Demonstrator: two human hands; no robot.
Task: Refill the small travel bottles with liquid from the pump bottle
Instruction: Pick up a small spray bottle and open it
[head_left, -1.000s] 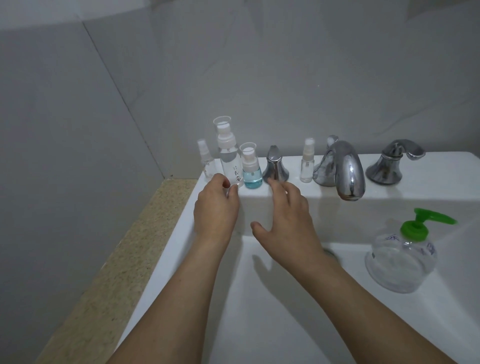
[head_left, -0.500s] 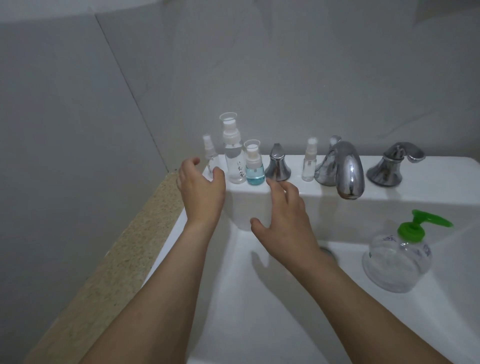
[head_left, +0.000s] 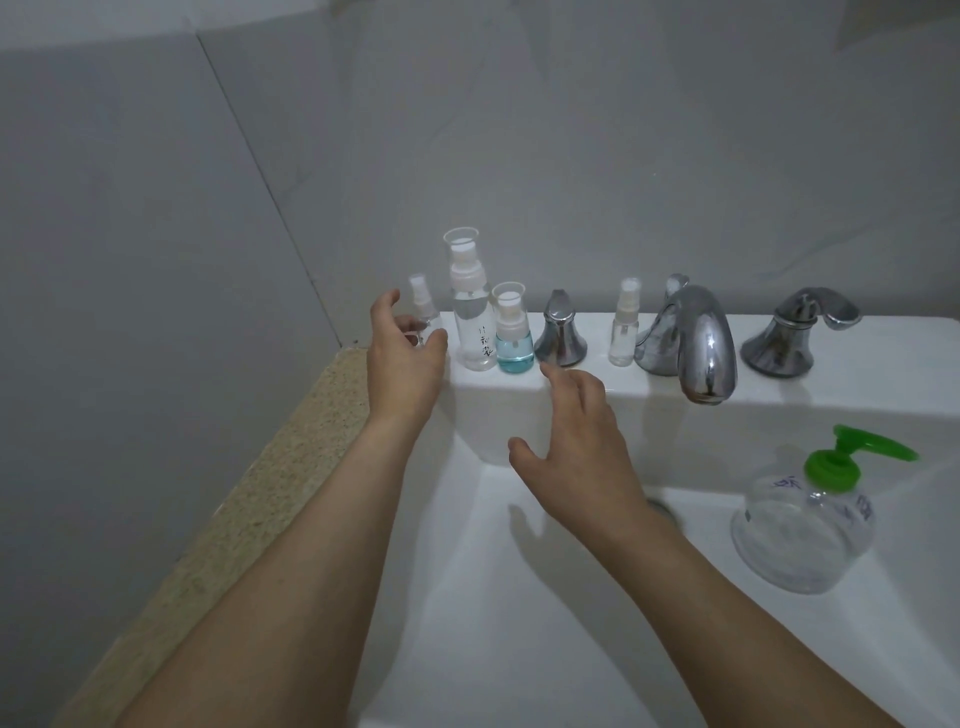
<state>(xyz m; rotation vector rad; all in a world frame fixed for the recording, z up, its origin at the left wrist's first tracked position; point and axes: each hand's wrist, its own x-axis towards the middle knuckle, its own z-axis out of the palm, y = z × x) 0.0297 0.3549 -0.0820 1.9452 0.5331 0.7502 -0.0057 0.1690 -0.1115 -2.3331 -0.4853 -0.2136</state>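
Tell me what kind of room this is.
Most likely a bathroom: a white sink with a chrome tap and handles, tiled walls, and small toiletry bottles lined up on the ledge.

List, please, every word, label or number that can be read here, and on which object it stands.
Nothing can be read with certainty.
Tall clear bottle: dark handwritten-looking characters run down its front, too blurred to read.
Pump bottle with green pump: purple print and a small green mark on its clear body, too blurred to read.
Other small bottles and taps: no text visible.
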